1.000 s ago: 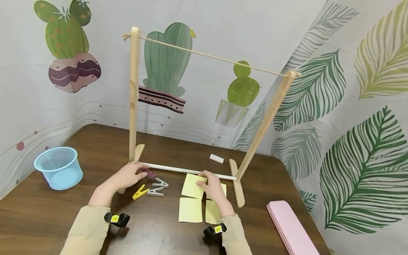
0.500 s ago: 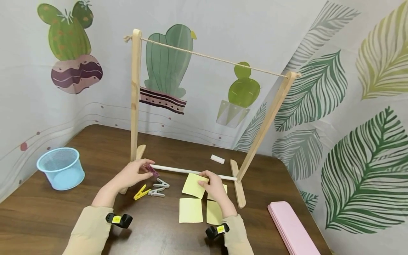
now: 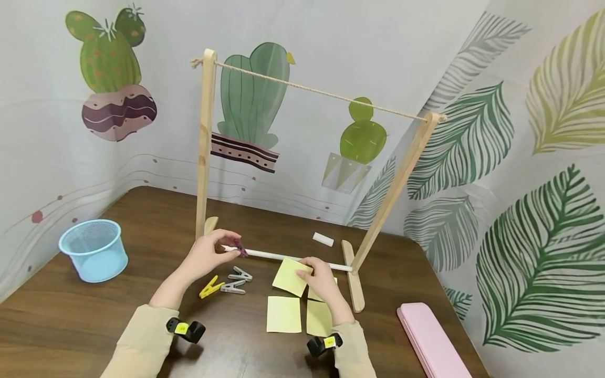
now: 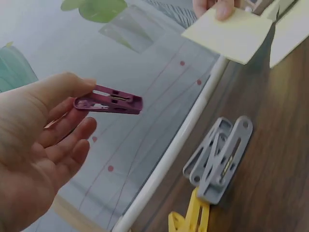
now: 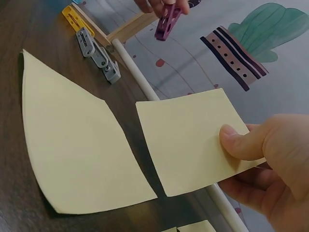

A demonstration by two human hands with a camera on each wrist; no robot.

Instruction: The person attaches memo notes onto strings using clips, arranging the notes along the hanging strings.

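My left hand [image 3: 210, 253] pinches a purple clothespin [image 4: 112, 100] by its handle end, raised off the table near the rack's white bottom bar [image 3: 274, 255]. A yellow sticky note [image 5: 193, 140] is pinched at one edge between the thumb and fingers of my right hand [image 3: 323, 279], lifted above the table. Other yellow notes lie below it, one sticky note [image 3: 284, 315] at front left and another [image 3: 319, 317] beside it; a further one is partly hidden by the right hand. Two grey clothespins [image 4: 224, 159] and a yellow clothespin [image 3: 210, 287] lie between the hands.
A wooden rack with a left post [image 3: 205, 142] and a right post [image 3: 397, 189] carries a taut rope [image 3: 321, 92] across its top. A blue mesh basket [image 3: 94, 257] stands far left. A pink case [image 3: 437, 338] lies right; a white block [image 3: 323, 239] sits behind the bar.
My left hand has lifted the purple clothespin and carried it to the right. The right hand has raised its sticky note slightly. The head view has shifted a little.
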